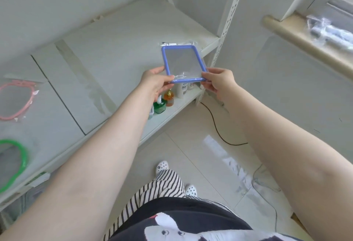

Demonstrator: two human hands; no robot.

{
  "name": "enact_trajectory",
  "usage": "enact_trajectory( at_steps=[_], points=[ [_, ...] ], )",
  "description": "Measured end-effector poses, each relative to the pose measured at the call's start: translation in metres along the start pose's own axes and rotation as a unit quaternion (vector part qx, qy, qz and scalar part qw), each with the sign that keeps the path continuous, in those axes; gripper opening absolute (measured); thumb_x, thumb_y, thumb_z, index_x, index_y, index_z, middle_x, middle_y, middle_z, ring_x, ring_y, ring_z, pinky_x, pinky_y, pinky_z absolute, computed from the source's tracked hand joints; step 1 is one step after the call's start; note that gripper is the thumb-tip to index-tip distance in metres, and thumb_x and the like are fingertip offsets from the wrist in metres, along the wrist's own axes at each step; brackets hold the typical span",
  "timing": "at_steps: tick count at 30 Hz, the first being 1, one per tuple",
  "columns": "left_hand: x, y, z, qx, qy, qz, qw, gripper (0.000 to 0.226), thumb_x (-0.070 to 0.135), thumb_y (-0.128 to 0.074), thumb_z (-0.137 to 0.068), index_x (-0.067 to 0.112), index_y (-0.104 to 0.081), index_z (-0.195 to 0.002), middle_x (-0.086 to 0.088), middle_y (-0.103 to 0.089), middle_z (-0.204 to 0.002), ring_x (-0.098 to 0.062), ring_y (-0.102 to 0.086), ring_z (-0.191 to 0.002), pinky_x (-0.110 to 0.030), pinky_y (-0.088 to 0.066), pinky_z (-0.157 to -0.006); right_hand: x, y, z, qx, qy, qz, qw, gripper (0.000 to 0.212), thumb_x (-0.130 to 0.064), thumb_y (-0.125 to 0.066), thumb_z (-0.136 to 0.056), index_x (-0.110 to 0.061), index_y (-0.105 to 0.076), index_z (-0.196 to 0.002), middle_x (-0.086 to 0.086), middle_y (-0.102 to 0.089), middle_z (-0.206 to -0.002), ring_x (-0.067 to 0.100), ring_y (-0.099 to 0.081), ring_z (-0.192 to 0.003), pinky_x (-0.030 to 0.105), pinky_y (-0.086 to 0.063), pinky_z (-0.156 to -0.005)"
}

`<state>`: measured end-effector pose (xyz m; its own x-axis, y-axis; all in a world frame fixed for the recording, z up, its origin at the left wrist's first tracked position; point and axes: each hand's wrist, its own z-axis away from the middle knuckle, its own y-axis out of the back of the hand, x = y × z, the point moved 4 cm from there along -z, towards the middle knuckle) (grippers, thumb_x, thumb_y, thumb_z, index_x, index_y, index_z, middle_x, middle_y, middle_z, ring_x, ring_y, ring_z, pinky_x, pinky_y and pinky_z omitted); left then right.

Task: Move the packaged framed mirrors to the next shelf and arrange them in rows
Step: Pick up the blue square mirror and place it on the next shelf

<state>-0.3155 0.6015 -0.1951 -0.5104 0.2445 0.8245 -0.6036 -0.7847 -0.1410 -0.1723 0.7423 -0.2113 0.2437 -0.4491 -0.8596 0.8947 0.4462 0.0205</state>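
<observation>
blue mirror (pixel 183 63): rectangular, blue frame, in a clear bag, centre of frame, held in the air over the right end of the shelf, tilted away from the camera
left hand (pixel 156 81): closed on the near-left corner of the blue mirror, thumb on top, fingers under
right hand (pixel 219 82): closed on the near-right corner, thumb on the frame edge, fingers under
mirror vs hands: sits between both hands, near edge pinched, far edge free and pointing to the upper right
shelf (pixel 107 53): white, runs from lower left to upper centre, bare under the blue mirror
pink mirror (pixel 16 101): bagged, flat on the shelf, left edge of frame, well apart from the hands
green mirror (pixel 15 162): bagged, flat on the shelf, lower left, just below the pink one, partly cut off by the frame
bottles (pixel 164 101): green, orange and white, on the lower shelf, below the left hand
cable (pixel 215 126): black, on the floor tiles, centre right
</observation>
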Motion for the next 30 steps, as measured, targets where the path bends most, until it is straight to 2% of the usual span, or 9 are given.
enact_trajectory(
  at_steps=[4,7,13,18,20,23,27,30],
  points=[
    [0.006,-0.020,-0.029,0.000,0.013,-0.005,1.000,0.062,-0.010,-0.064,-0.083,0.010,-0.048,-0.139,-0.015,-0.066,-0.118,-0.018,-0.070,-0.080,-0.021,-0.060,-0.068,-0.013,0.008,-0.029,-0.002,-0.006,0.002,1.000,0.035,-0.006,-0.070,-0.083,-0.005,-0.064,-0.118,0.009,-0.068,-0.080,0.014,-0.064,-0.059,0.022,-0.061,-0.066],
    [0.017,-0.031,-0.055,-0.004,0.017,-0.014,1.000,0.061,-0.010,-0.063,-0.083,0.010,-0.048,-0.139,-0.015,-0.066,-0.120,-0.017,-0.071,-0.078,-0.019,-0.060,-0.061,-0.030,0.007,-0.058,-0.003,-0.008,0.004,1.000,0.033,-0.005,-0.069,-0.085,-0.004,-0.064,-0.118,0.009,-0.067,-0.080,0.015,-0.064,-0.061,0.027,-0.059,-0.072],
    [0.053,-0.048,-0.111,0.001,0.017,-0.011,1.000,0.061,-0.012,-0.062,-0.083,0.008,-0.047,-0.139,-0.017,-0.066,-0.117,-0.016,-0.067,-0.073,-0.019,-0.059,-0.060,-0.071,-0.009,-0.117,-0.001,-0.001,0.017,1.000,0.031,-0.004,-0.068,-0.085,-0.004,-0.065,-0.116,0.010,-0.068,-0.086,0.015,-0.066,-0.057,0.021,-0.059,-0.055],
    [0.075,-0.064,-0.147,0.016,0.010,-0.002,1.000,0.060,-0.011,-0.063,-0.083,0.008,-0.049,-0.138,-0.009,-0.066,-0.099,-0.016,-0.066,-0.073,-0.018,-0.059,-0.062,-0.096,-0.015,-0.165,-0.013,-0.013,0.020,1.000,0.034,-0.003,-0.067,-0.086,-0.006,-0.064,-0.120,0.016,-0.066,-0.099,0.016,-0.065,-0.060,0.020,-0.059,-0.056],
    [0.078,-0.069,-0.160,0.025,0.013,0.010,1.000,0.059,-0.012,-0.062,-0.084,0.007,-0.048,-0.138,-0.010,-0.065,-0.100,-0.016,-0.065,-0.072,-0.017,-0.059,-0.061,-0.104,-0.018,-0.183,-0.024,-0.018,0.030,0.999,0.033,-0.003,-0.066,-0.086,-0.006,-0.065,-0.119,0.016,-0.065,-0.097,0.015,-0.063,-0.057,0.018,-0.057,-0.050],
    [0.084,-0.079,-0.179,0.049,0.016,0.023,0.998,0.060,-0.012,-0.062,-0.083,0.006,-0.047,-0.139,-0.013,-0.064,-0.104,-0.016,-0.064,-0.072,-0.017,-0.059,-0.058,-0.120,-0.025,-0.211,-0.049,-0.025,0.048,0.997,0.030,-0.002,-0.065,-0.087,-0.006,-0.065,-0.117,0.012,-0.065,-0.087,0.016,-0.063,-0.058,0.018,-0.056,-0.049],
    [0.087,-0.089,-0.199,0.102,0.004,0.063,0.993,0.061,-0.013,-0.062,-0.083,0.005,-0.047,-0.139,-0.012,-0.065,-0.098,-0.017,-0.063,-0.070,-0.018,-0.059,-0.059,-0.139,-0.037,-0.248,-0.098,-0.020,0.072,0.992,0.031,0.001,-0.065,-0.086,-0.002,-0.065,-0.117,0.010,-0.062,-0.079,0.018,-0.061,-0.059,0.017,-0.054,-0.044],
    [0.087,-0.099,-0.209,0.160,-0.010,0.085,0.983,0.058,-0.014,-0.062,-0.082,0.000,-0.047,-0.137,-0.019,-0.063,-0.113,-0.019,-0.062,-0.070,-0.024,-0.059,-0.073,-0.154,-0.047,-0.272,-0.139,-0.010,0.092,0.986,0.033,0.001,-0.066,-0.085,0.001,-0.064,-0.119,0.010,-0.061,-0.079,0.016,-0.061,-0.057,0.016,-0.054,-0.045]
  ],
)
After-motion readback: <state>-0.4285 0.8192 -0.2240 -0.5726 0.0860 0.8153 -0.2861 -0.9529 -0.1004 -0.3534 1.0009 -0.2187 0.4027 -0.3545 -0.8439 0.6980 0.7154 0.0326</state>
